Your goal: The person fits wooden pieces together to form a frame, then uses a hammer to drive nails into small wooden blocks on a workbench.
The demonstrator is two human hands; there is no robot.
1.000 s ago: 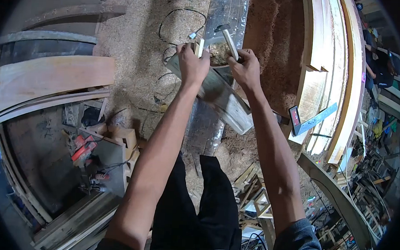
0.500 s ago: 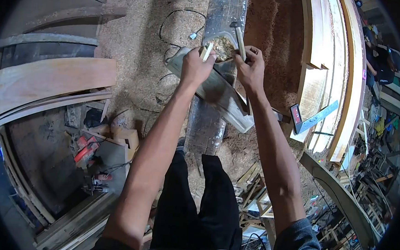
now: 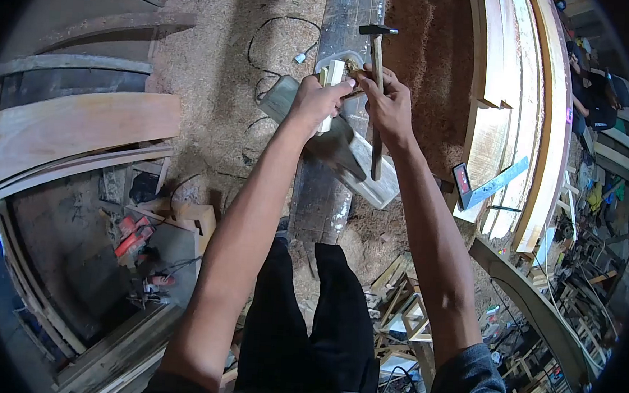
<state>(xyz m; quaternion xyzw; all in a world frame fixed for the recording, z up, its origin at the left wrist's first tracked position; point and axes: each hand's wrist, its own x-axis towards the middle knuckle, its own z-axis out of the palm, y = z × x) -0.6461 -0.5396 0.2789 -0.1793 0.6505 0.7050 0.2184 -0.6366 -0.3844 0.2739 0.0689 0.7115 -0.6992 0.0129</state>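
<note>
My left hand (image 3: 317, 103) is closed around short pale wooden strips (image 3: 334, 71), which stick out above and below the fist. Close beside it, my right hand (image 3: 387, 107) is closed on a hammer (image 3: 376, 150). The hammer's dark head is at the top, and its handle runs down past the palm. The fingertips of both hands meet over a light plastic container (image 3: 350, 55) with yellowish-brown contents, mostly hidden by the hands. Below them a smooth greyish board (image 3: 378, 188) lies diagonally across a dark plank (image 3: 319, 211).
A blue-bladed square (image 3: 499, 184) lies on curved timbers (image 3: 492, 139) at the right. A black cable (image 3: 256, 38) loops over the sawdust floor on the left. Curved boards (image 3: 81, 121) and a red power tool (image 3: 134, 236) are further left. A person (image 3: 600, 99) is at the far right.
My hands have come together over the container. The hammer has swung more upright, its handle now showing below my right hand, and the strips in my left hand show more fully.
</note>
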